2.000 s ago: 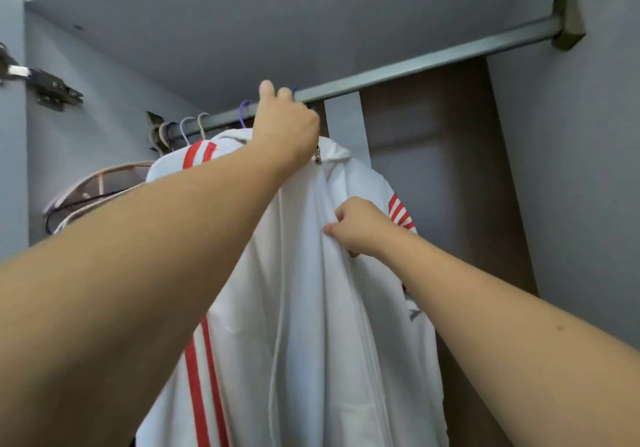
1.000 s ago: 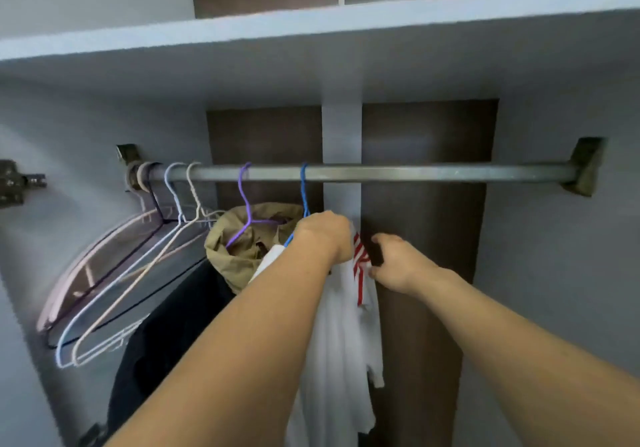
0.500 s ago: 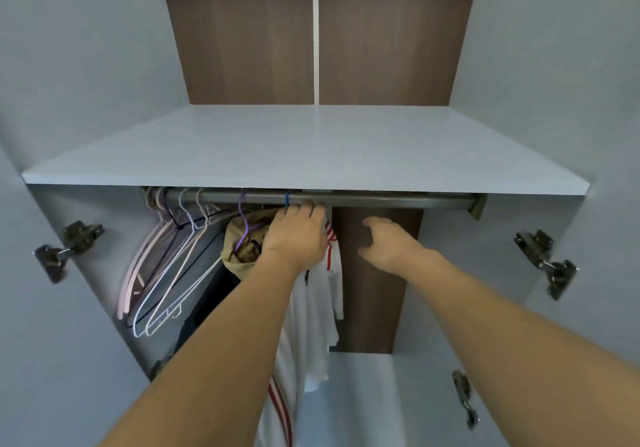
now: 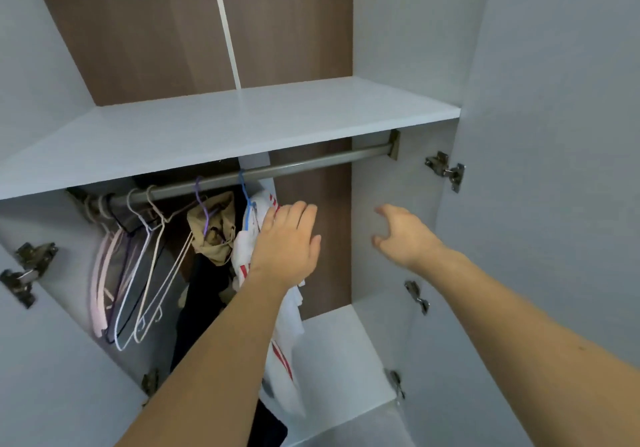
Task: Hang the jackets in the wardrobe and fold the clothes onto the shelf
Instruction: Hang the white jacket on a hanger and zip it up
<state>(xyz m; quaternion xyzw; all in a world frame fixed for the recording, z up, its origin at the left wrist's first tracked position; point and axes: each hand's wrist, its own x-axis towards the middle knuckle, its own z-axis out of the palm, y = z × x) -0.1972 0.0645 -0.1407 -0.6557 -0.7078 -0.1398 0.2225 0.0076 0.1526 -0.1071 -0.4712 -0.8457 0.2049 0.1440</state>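
A white jacket with red stripes (image 4: 284,353) hangs on a blue hanger (image 4: 244,190) from the metal rod (image 4: 311,164) inside the wardrobe. My left hand (image 4: 289,242) is open, fingers straight, its palm over the jacket's shoulder. My right hand (image 4: 401,233) hovers open to the right, apart from the jacket, holding nothing. To the left a tan garment (image 4: 213,228) hangs on a purple hanger (image 4: 200,190) above dark clothing (image 4: 204,301). The white shelf (image 4: 221,127) spans the wardrobe above the rod.
Several bare hangers (image 4: 138,273) in white, pink and black crowd the rod's left end. Door hinges (image 4: 445,169) stick out on the right wall, and another hinge (image 4: 27,270) on the left. A lower white shelf (image 4: 339,353) lies under the rod's right half.
My left hand let go of the hanger and now lies open on the jacket. My right hand released the jacket and moved right. My view pulled back and now looks down on the shelf.
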